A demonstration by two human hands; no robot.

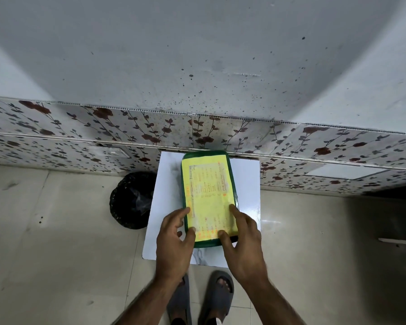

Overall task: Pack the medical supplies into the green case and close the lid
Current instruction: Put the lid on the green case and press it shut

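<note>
The green case point(231, 174) lies on a small white table point(246, 184) with its lid down. A yellow printed label point(208, 195) covers most of the lid. My left hand point(175, 240) rests on the case's near left corner, thumb and fingers spread on the lid and its rim. My right hand point(240, 240) rests on the near right corner, fingers spread over the label. Both hands lie flat on the lid rather than gripping it. No medical supplies show; whatever is inside the case is hidden.
A black bin point(133, 200) with a dark liner stands on the floor left of the table. A wall with floral tiles point(127, 127) runs just behind the table. My feet in grey slippers point(218, 294) stand on the tiled floor below the table's near edge.
</note>
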